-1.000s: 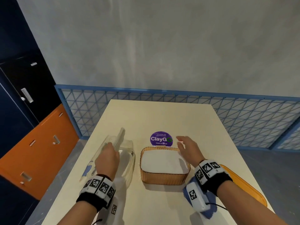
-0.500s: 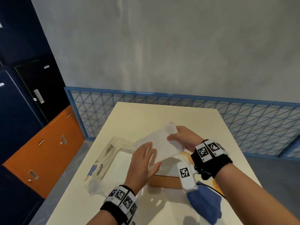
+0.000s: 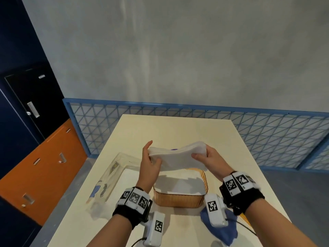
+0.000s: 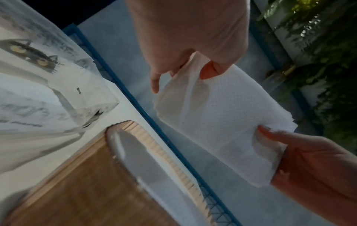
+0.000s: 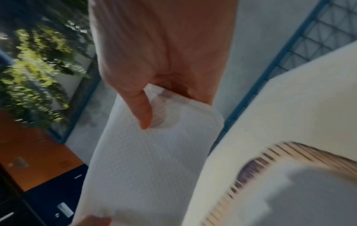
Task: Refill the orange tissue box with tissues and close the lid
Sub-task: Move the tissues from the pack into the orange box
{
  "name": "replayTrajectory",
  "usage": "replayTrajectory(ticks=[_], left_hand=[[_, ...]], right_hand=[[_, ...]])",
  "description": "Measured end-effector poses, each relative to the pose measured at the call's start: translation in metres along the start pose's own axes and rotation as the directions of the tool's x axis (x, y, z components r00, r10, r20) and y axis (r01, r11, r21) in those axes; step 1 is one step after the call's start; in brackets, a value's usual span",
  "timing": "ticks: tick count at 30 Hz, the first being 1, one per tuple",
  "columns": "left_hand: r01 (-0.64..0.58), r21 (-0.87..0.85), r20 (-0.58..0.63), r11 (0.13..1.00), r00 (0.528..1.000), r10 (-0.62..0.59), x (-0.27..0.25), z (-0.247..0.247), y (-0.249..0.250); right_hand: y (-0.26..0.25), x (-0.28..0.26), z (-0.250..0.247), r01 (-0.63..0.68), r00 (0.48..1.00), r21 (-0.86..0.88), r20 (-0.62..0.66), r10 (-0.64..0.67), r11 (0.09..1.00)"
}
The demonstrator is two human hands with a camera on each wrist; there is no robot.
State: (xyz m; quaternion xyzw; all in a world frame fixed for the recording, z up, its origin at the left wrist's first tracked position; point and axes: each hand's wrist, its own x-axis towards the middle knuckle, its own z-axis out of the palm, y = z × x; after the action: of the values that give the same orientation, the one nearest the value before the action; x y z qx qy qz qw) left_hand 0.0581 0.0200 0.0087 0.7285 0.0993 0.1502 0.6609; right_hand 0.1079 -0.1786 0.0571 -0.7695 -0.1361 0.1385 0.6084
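Both hands, left hand (image 3: 150, 164) and right hand (image 3: 207, 160), pinch the tissue stack (image 3: 178, 157) ends mid-frame, holding it level above the orange box (image 3: 178, 200) for lowering in.

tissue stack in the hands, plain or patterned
White, with a fine embossed dot texture; the tissue stack shows this best in the left wrist view.

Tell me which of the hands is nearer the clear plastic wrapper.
Left. The left hand holds the tissue stack just beside the clear plastic wrapper; the right hand grips its far end.
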Motion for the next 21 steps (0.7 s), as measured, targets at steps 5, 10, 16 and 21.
replayTrajectory(ticks=[5,10,16,21], left_hand=[[0.022,0.110,0.097,0.994,0.995,-0.033,-0.018,0.012,-0.025],[0.001,0.121,0.066,0.993,0.998,-0.009,-0.019,0.016,-0.032],[-0.036,0.113,-0.048,0.993,0.998,0.041,-0.024,0.015,-0.038],[-0.038,0.143,0.025,0.989,0.999,0.035,-0.026,0.020,-0.040]], right_hand=[[0.060,-0.018,0.015,-0.130,0.978,0.047,-0.158,0.136,0.990],[0.072,-0.012,0.020,-0.148,0.967,-0.002,-0.208,0.144,0.989],[0.072,-0.015,0.015,-0.105,0.976,0.020,-0.189,0.107,0.994],[0.071,-0.012,0.017,-0.098,0.975,0.012,-0.201,0.098,0.995]])
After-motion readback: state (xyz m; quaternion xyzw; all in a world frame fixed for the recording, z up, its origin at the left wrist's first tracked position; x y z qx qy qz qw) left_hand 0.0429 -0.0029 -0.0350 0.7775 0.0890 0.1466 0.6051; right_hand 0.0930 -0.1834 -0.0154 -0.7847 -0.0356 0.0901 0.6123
